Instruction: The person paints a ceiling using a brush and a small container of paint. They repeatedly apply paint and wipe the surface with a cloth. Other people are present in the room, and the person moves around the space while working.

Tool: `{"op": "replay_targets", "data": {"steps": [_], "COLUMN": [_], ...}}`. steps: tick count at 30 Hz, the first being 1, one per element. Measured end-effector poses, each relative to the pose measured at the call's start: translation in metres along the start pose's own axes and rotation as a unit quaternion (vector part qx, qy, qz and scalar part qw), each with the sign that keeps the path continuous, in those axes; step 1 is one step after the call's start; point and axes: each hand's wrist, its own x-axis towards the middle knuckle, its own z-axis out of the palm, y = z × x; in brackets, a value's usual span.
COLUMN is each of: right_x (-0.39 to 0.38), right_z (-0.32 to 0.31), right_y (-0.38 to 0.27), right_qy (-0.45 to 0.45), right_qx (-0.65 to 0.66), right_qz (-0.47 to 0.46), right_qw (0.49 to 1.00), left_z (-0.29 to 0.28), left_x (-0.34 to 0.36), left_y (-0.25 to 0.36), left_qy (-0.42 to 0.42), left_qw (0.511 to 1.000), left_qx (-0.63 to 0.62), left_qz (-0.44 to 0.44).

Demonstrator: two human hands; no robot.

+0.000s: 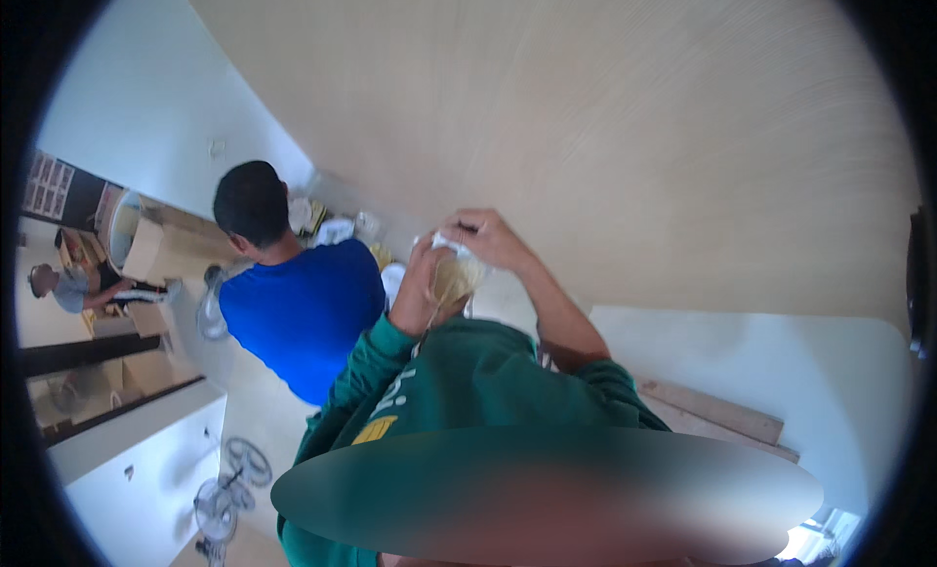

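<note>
Head view (only angle to go by): holding a pale bundle [455,277] in front of the chest, between both hands, just ahead of the green top [478,367]. Grasping it from its left side with the left hand [418,286], wrapping bent fingers around. Resting the right hand [493,241] over the upper end, with bent fingers by a white bit [450,243]; not telling from here whether pinching or only touching, looking too small and partly covered to call.

Judging progress: looking mid-job. Counting as done: having the bundle up and gripped. Counting as left: finishing at the upper end, then freeing both hands (guessing, not seeing). Not reading as complete, with both hands occupied. Not making out how far the upper end is opened or closed, given blur and covering fingers.

Around: seeing a co-worker [303,313] in blue at left, facing away; seeing loose items [337,231] beyond, well apart from the bundle; also catching boards [712,411] at right and fans [217,508] at lower left.
</note>
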Motion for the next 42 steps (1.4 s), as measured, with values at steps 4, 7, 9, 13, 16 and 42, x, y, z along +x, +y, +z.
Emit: {"op": "replay_targets", "data": {"steps": [4, 7, 9, 13, 16, 42], "right_x": [0.001, -0.001, -0.005, -0.018, -0.048, -0.091], "right_z": [-0.004, -0.005, -0.005, 0.001, -0.004, 0.007], "right_y": [-0.026, -0.038, -0.044, -0.067, -0.104, -0.066], "right_qy": [-0.019, 0.008, 0.054, 0.148, 0.102, 0.246], "right_qx": [0.049, 0.018, -0.004, -0.062, -0.156, -0.020], "right_qz": [0.026, 0.057, 0.095, -0.079, -0.144, 0.094], "right_qw": [0.998, 0.998, 0.994, 0.984, 0.972, 0.965], "left_z": [-0.004, -0.007, -0.007, -0.005, -0.001, 0.014], "left_x": [0.001, 0.004, 0.004, 0.000, -0.002, 0.019], "left_y": [0.008, 0.013, 0.015, 0.015, 0.014, 0.016], "left_qy": [0.003, 0.008, 0.014, 0.022, 0.032, 0.084], "left_qw": [0.999, 0.999, 0.998, 0.998, 0.995, 0.994], "left_qx": [-0.047, -0.038, -0.055, -0.066, -0.090, -0.038], "left_qz": [0.000, 0.014, 0.013, -0.002, -0.006, -0.049]}}
